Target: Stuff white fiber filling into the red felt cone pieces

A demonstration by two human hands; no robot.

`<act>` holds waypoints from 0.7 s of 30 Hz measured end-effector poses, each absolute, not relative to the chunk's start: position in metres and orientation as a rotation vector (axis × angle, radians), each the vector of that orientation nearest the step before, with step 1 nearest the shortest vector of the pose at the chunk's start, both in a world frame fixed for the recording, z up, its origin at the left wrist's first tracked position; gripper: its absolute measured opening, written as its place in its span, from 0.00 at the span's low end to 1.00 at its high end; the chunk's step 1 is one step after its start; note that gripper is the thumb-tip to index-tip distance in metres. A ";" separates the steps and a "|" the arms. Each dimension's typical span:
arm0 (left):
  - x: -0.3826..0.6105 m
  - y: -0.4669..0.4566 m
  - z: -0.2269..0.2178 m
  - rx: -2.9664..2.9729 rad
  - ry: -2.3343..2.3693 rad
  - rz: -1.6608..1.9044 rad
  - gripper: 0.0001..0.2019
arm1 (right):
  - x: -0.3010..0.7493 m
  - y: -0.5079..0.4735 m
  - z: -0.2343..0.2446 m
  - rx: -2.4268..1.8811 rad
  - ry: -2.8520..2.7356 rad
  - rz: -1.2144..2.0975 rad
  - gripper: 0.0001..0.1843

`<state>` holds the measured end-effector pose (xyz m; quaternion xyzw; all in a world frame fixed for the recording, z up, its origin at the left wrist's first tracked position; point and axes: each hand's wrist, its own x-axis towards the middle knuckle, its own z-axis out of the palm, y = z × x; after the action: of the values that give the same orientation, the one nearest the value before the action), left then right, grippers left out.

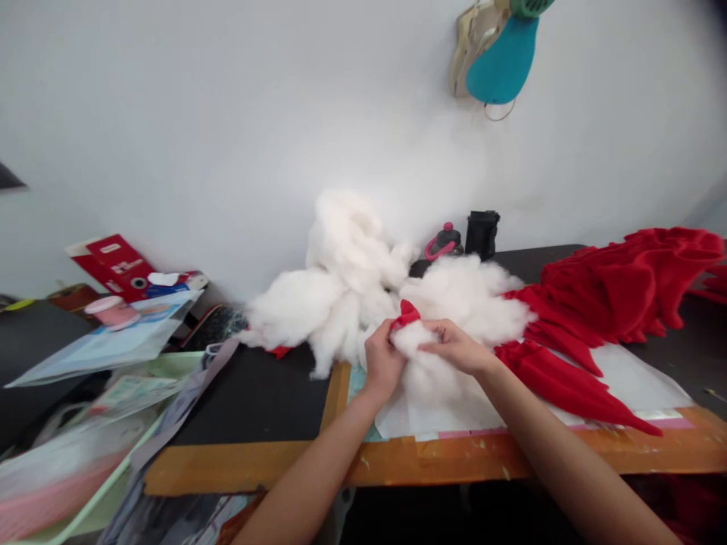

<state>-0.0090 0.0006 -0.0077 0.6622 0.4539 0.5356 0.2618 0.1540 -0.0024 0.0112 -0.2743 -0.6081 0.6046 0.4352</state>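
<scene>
My left hand point(382, 362) is closed round a small red fabric piece point(407, 312) whose tip sticks up above my fingers. My right hand point(456, 346) pinches a tuft of white stuffing point(413, 338) and presses it against the opening of the red piece. Both hands meet over a white sheet point(630, 378) on the table. Behind them lies a big heap of white stuffing point(352, 280). To the right spreads a pile of red fabric cones point(619, 288), with several lying on the sheet.
The table has an orange wooden edge point(432, 458) in front. Plastic bags and packets point(102, 348) clutter the left side, with a red box point(113, 265) against the wall. A black container point(482, 233) and a pink-handled object point(444, 242) stand behind the stuffing. A teal item point(503, 64) hangs on the wall.
</scene>
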 end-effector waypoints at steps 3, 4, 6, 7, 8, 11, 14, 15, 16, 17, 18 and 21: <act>-0.011 0.005 -0.008 1.750 1.354 1.467 0.05 | 0.154 0.002 0.009 -0.767 -1.404 1.396 0.16; -0.012 0.007 -0.007 1.730 1.384 1.485 0.05 | 0.155 0.003 0.009 -0.783 -1.386 1.365 0.16; -0.014 0.008 -0.005 1.710 1.426 1.525 0.05 | 0.159 0.003 0.007 -0.773 -1.385 1.369 0.15; -0.014 0.007 -0.004 1.712 1.445 1.540 0.05 | 0.162 0.002 0.007 -0.739 -1.406 1.410 0.15; -0.014 0.006 -0.003 1.721 1.457 1.546 0.05 | 0.164 0.000 0.008 -0.685 -1.443 1.470 0.16; -0.011 0.000 -0.003 1.806 1.349 1.482 0.07 | 0.168 -0.006 0.013 -0.464 -1.651 1.655 0.19; -0.006 -0.004 -0.007 1.977 1.114 1.334 0.10 | 0.167 -0.011 0.023 -0.296 -1.882 1.785 0.17; -0.005 -0.005 -0.008 2.021 1.049 1.287 0.10 | 0.166 -0.012 0.025 -0.273 -1.931 1.812 0.16; -0.004 -0.005 -0.010 2.043 0.997 1.251 0.10 | 0.165 -0.012 0.026 -0.262 -1.955 1.824 0.15; -0.003 -0.005 -0.010 2.033 0.958 1.235 0.09 | 0.165 -0.012 0.026 -0.266 -1.956 1.817 0.15; -0.003 -0.004 -0.011 1.990 0.940 1.244 0.09 | 0.165 -0.011 0.025 -0.289 -1.935 1.787 0.16; -0.004 0.001 -0.009 1.758 0.974 1.340 0.08 | 0.165 -0.006 0.018 -0.462 -1.802 1.608 0.16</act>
<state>-0.0042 0.0009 -0.0094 0.6803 0.3771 0.5187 0.3550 0.1651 -0.0061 0.0183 -0.1770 -0.6906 0.6162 0.3346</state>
